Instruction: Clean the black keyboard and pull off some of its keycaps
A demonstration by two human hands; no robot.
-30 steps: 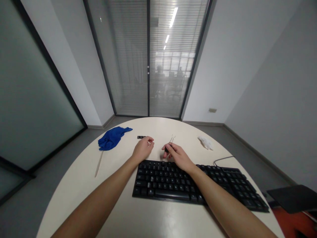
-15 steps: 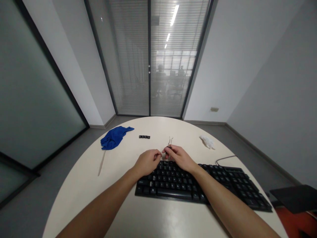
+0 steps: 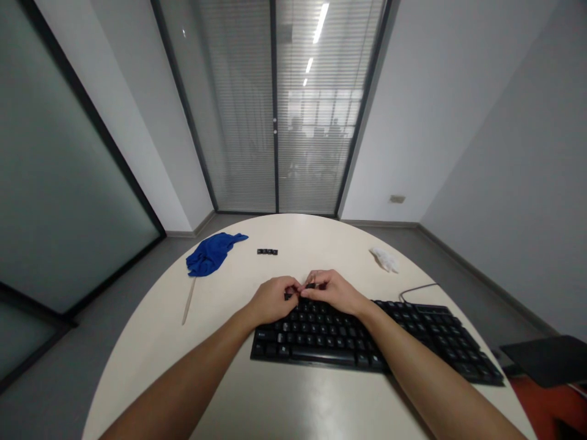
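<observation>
Both forearms extended forward, converging. Left hand (image 3: 271, 299) and right hand (image 3: 334, 289) knuckles up, fingers curled, fingertips meeting at centre.

Black keyboard (image 3: 367, 339) flat on table, small dark keycap (image 3: 288, 296) at its far-left edge

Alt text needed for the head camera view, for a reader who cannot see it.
Two bare hands, the left hand and right hand, meet fingertip to fingertip over the far edge of a black keyboard on a round pale table. Farther back lie a blue cloth, a short row of loose keycaps and a crumpled white tissue.
</observation>
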